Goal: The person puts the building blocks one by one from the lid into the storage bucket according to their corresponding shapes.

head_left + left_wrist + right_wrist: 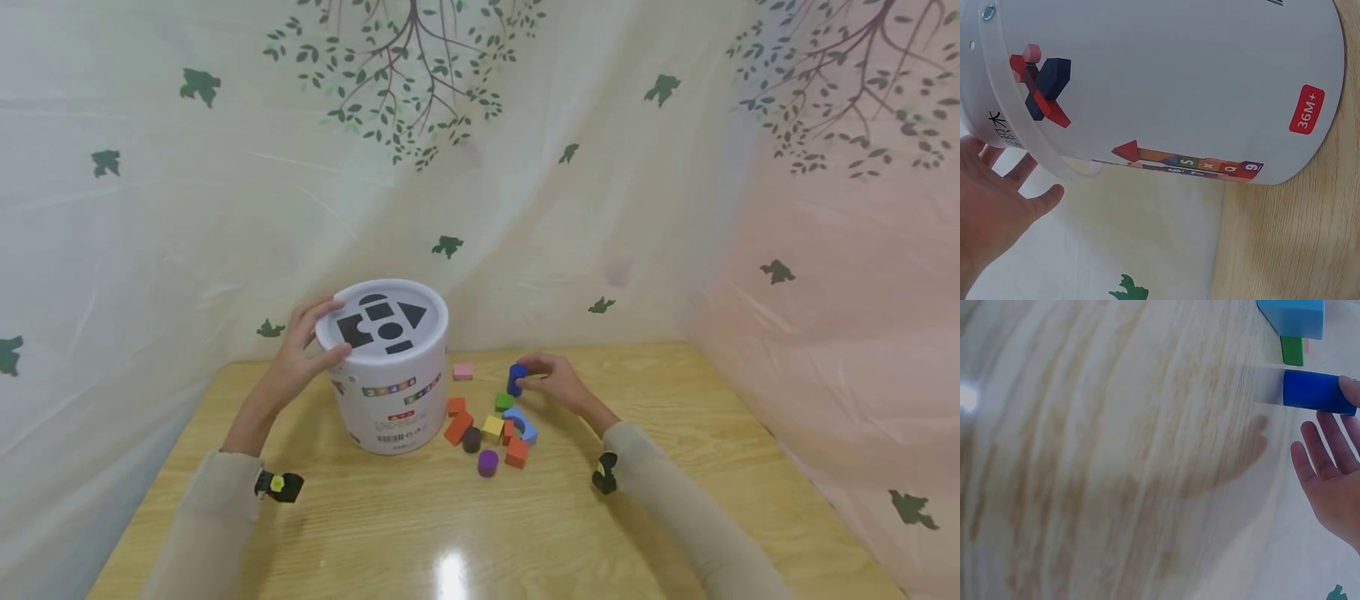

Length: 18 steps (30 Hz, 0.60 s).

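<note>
A white bucket (390, 400) of toy blocks stands upright on the table, its white lid (354, 302) pierced by several shaped holes. My left hand (300, 346) rests against the lid's left rim, fingers and thumb spread; in the left wrist view this hand (997, 206) touches the bucket near its top. My right hand (558, 382) pinches a blue cylinder block (515, 380) between thumb and fingers. The right wrist view shows the thumb on the blue cylinder (1313, 390), with the other fingers of the hand (1341, 494) extended. Whether the cylinder touches the table is hard to tell.
Between bucket and right hand lie a pink block (462, 372), green block (504, 402), light-blue arch (527, 431), yellow block (492, 428), purple cylinder (487, 463), dark cylinder (471, 440) and several orange-red blocks (517, 452). A printed curtain (525, 275) hangs behind the wooden table (375, 525).
</note>
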### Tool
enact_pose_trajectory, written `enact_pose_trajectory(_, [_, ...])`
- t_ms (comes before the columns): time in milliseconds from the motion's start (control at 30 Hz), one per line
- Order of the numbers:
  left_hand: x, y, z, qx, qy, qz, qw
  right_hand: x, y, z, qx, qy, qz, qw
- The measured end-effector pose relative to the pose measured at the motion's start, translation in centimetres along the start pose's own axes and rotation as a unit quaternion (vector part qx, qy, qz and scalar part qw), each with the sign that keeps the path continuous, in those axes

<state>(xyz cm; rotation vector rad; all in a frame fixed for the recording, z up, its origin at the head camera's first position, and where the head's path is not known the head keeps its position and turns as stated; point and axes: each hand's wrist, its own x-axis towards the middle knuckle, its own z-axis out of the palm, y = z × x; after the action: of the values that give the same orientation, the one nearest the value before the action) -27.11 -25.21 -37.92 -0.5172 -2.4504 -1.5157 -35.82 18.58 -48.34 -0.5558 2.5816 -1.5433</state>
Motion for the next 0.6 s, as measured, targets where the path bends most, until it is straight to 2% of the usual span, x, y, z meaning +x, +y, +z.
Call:
enact_pose_trajectory(300, [-0.1,0.1,0.1,0.005,-0.010,-0.015,0.9998,0.0,0.3,-0.2,0.035,-0.017,0.012,0.999])
enact_pose_trajectory(600, [-0.2,0.2,-0.2,0.019,-0.016,-0.016,0.9996,0.4,-0.7,0.2,0.016,-0.024,0.006,1.000])
